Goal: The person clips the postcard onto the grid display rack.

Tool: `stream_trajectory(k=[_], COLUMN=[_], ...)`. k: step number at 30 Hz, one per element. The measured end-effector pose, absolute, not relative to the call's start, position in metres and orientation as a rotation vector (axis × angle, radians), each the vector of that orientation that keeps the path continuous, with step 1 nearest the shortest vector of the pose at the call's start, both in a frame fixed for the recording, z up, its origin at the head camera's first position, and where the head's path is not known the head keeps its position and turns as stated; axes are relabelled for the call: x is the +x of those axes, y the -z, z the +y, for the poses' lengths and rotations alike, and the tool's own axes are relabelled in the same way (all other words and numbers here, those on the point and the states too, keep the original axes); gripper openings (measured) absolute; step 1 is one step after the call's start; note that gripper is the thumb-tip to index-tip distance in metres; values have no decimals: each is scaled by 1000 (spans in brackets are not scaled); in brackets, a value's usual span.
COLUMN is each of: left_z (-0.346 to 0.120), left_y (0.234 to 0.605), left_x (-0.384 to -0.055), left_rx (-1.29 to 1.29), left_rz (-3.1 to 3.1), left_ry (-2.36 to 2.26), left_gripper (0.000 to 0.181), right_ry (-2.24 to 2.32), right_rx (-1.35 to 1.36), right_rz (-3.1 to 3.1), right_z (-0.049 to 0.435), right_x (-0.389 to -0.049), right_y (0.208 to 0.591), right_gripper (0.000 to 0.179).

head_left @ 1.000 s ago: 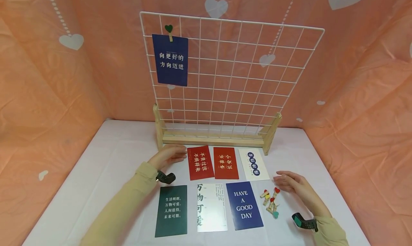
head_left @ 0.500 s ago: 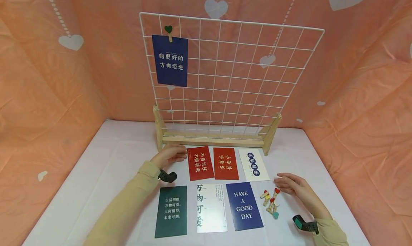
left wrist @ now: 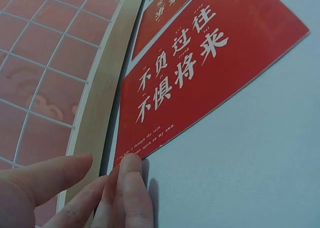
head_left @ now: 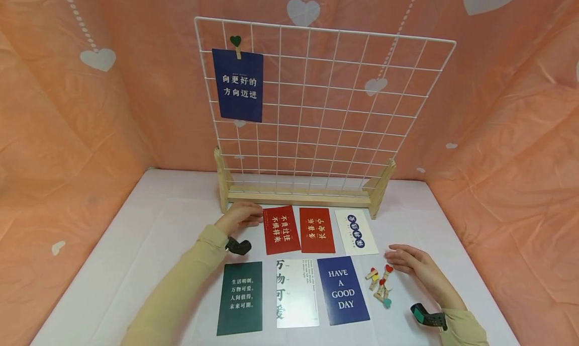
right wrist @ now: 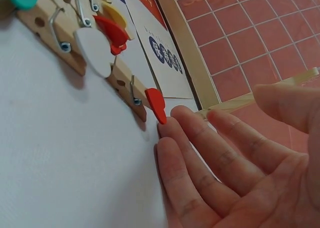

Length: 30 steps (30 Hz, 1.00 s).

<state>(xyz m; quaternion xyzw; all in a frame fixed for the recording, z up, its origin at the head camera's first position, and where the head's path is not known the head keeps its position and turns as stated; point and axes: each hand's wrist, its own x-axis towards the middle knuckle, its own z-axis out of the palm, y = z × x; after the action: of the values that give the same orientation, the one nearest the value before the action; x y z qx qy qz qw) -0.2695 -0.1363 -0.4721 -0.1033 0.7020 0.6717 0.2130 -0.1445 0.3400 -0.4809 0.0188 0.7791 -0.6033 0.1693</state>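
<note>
My left hand [head_left: 240,218] rests on the table by the left edge of a red card [head_left: 281,230] with white lettering. In the left wrist view its fingertips lie right at that card's corner, thumb apart from the fingers. On the right, my right hand [head_left: 411,259] lies with fingers extended and holds nothing. Close beside its fingertips is a small pile of wooden clothespins [right wrist: 125,90] with red, white, yellow and teal hearts. Above, a dark blue card [head_left: 238,87] hangs on the white wire grid [head_left: 334,104], clipped by a clothespin with a green heart [head_left: 235,41].
A second red card [head_left: 317,230] and a white card [head_left: 357,231] lie along the grid's wooden stand [head_left: 298,197]. Nearer are a green card [head_left: 240,298], a white card with large characters [head_left: 297,293] and a blue "HAVE A GOOD DAY" card [head_left: 344,290]. Orange curtains [head_left: 63,99] surround the table.
My left forearm has shifted slightly to the right while the hand stays by the red card. The right hand has barely moved; cards and clothespins lie as before.
</note>
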Motion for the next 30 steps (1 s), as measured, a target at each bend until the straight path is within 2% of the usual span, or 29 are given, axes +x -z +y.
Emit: stream_trajectory(k=[11, 20, 30], left_z=[-132, -124, -120], left_y=[475, 481, 483], left_x=[-274, -274, -272], left_rx=[-333, -450, -462], left_rz=[1938, 2014, 2098], left_ry=[-1910, -1944, -1967], left_gripper=[36, 32, 28], right_ry=[1705, 1693, 1678], right_rx=[81, 84, 72], right_rz=[2210, 2222, 2225], right_z=[339, 337, 337], right_x=[-145, -146, -147], right_y=[481, 479, 477], right_gripper=[58, 58, 57])
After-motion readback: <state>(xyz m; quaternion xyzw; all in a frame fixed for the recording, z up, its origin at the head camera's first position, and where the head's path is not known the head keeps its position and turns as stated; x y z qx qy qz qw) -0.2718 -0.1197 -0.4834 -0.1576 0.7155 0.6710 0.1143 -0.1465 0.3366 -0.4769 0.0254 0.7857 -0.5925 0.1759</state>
